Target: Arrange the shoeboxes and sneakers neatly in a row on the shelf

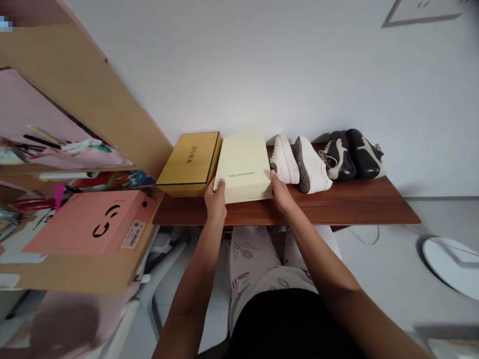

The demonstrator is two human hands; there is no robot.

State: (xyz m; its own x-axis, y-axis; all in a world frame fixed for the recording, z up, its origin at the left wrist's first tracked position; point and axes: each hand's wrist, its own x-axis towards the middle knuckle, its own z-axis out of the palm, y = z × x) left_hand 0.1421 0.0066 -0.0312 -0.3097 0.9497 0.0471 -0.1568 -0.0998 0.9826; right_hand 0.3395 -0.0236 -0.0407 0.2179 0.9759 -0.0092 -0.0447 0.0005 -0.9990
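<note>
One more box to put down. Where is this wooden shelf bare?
Bare wood: the shelf right of the dark shoes, and its front strip before the white shoes. Crowded on the left: gold box and cream box side by side, left hand and right hand gripping the cream one.

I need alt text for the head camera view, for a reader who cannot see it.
The left hand and right hand hold a cream box by its near corners on a wooden shelf. A yellow box sits on its left; white shoes and dark shoes rest on its right. A pink box lies apart at the left.
</note>
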